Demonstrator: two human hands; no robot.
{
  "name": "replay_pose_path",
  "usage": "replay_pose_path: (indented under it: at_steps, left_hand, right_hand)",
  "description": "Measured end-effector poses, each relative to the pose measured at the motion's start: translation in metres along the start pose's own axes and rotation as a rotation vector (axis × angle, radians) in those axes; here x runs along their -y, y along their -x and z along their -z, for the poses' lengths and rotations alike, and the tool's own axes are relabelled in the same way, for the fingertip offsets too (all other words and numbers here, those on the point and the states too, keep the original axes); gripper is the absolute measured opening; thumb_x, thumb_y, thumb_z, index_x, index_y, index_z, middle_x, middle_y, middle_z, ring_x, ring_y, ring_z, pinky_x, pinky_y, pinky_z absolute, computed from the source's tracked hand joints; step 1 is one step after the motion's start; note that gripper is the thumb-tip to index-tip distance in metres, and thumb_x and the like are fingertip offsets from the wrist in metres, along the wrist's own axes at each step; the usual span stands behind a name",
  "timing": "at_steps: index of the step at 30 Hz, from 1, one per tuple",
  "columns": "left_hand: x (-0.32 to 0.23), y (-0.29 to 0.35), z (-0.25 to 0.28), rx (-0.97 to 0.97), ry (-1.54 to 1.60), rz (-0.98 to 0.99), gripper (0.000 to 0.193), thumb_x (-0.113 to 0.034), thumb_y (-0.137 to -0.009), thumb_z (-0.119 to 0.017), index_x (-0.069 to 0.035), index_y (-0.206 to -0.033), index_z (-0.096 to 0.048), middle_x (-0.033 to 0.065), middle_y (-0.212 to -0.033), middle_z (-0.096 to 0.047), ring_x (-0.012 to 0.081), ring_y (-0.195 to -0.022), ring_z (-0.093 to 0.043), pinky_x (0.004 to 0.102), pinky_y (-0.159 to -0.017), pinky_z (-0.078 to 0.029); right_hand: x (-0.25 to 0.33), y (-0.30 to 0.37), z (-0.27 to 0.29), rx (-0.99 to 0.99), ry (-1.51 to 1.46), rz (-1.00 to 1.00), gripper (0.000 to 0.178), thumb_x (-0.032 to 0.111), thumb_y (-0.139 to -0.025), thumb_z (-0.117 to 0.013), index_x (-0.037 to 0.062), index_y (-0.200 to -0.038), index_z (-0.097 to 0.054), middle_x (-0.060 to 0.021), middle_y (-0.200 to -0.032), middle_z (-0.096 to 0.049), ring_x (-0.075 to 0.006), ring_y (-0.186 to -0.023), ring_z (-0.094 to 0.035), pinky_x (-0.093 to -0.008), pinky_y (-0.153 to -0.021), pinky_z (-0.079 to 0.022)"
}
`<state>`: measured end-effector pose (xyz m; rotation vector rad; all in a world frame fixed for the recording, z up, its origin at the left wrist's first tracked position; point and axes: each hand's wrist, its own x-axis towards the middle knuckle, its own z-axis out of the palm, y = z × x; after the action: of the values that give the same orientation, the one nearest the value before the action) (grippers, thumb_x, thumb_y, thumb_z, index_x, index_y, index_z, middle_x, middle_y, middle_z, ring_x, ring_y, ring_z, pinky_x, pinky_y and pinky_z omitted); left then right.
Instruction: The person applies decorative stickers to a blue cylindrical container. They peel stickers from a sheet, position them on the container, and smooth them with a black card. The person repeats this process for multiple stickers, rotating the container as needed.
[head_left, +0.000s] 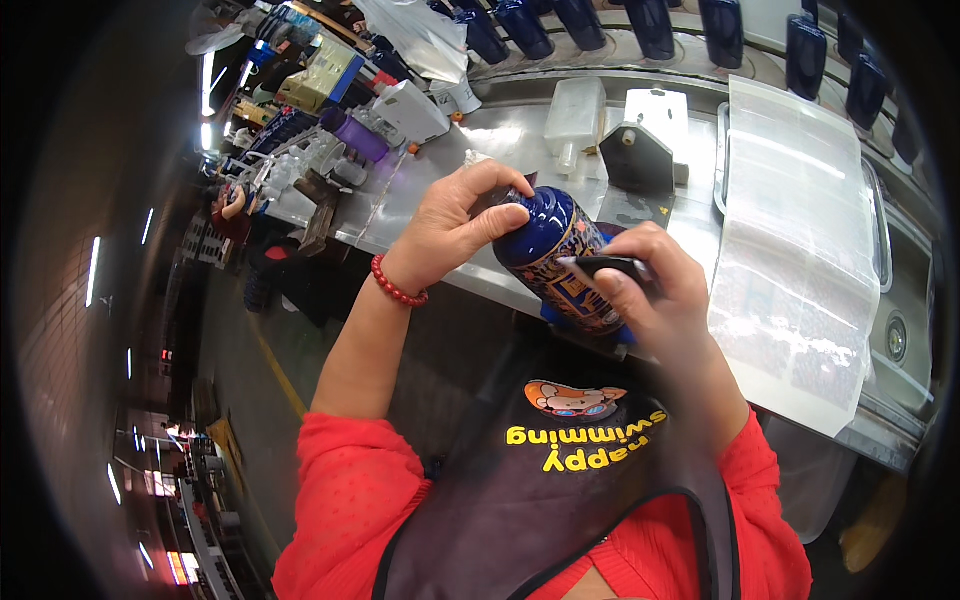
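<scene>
A glossy dark-blue bottle (540, 232) with a colourful patterned covering leans over the near edge of the metal bench. My left hand (455, 218), a red bead bracelet at its wrist, is closed round the bottle's neck end, thumb and index finger at the top. My right hand (665, 275) grips a small flat black scraper (612, 265) with a pale edge, held against or just over the bottle's patterned side. The bottle's far side and lower end are partly hidden by my right hand.
A clear bottle (576, 108) and a dark metal bracket (638, 160) are on the bench (490, 130). Translucent printed sheets (800, 220) lie at the right, beside a sink (925, 330). Blue bottles (650, 28) line a curved conveyor behind. A purple bottle (355, 134) is at the left.
</scene>
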<state>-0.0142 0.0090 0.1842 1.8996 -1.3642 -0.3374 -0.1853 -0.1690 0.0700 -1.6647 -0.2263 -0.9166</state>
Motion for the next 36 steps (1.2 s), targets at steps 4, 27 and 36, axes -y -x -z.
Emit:
replay_pose_path:
  at_steps: [4, 27, 36]
  left_hand:
    - [0.002, 0.006, -0.002, -0.031, 0.074, 0.038, 0.023, -0.021, -0.095, -0.074, -0.003, -0.108, -0.068, 0.0034, -0.095, -0.06, 0.0092, -0.089, -0.057, 0.0242, -0.078, -0.049]
    - [0.081, 0.41, 0.041, -0.906, -0.926, 0.708, 0.023, -0.028, -0.089, -0.072, -0.007, -0.096, -0.067, 0.0162, -0.084, -0.068, 0.0353, -0.079, -0.068, 0.0424, -0.071, -0.053]
    - [0.252, 0.674, -0.049, -0.726, -1.02, 1.419, 0.033, -0.037, -0.091, -0.073, -0.008, -0.107, -0.072, 0.0151, -0.097, -0.072, 0.0302, -0.088, -0.071, 0.0392, -0.078, -0.057]
  right_hand:
    - [-0.008, -0.024, -0.012, -0.24, 0.107, -0.125, 0.018, 0.012, -0.092, -0.074, 0.0003, -0.101, -0.064, -0.0124, -0.087, -0.063, -0.0233, -0.075, -0.062, -0.032, -0.067, -0.05]
    - [-0.02, -0.007, -0.13, 0.655, 0.628, 0.292, 0.044, -0.003, -0.099, -0.049, 0.0066, -0.142, -0.058, -0.014, -0.151, -0.052, -0.0291, -0.137, -0.053, -0.0387, -0.105, -0.049]
    - [-0.103, -0.006, -0.193, 0.921, 1.006, 0.401, 0.048, 0.016, -0.099, -0.064, 0.0071, -0.145, -0.054, -0.0157, -0.145, -0.056, -0.0337, -0.13, -0.054, -0.0439, -0.109, -0.038]
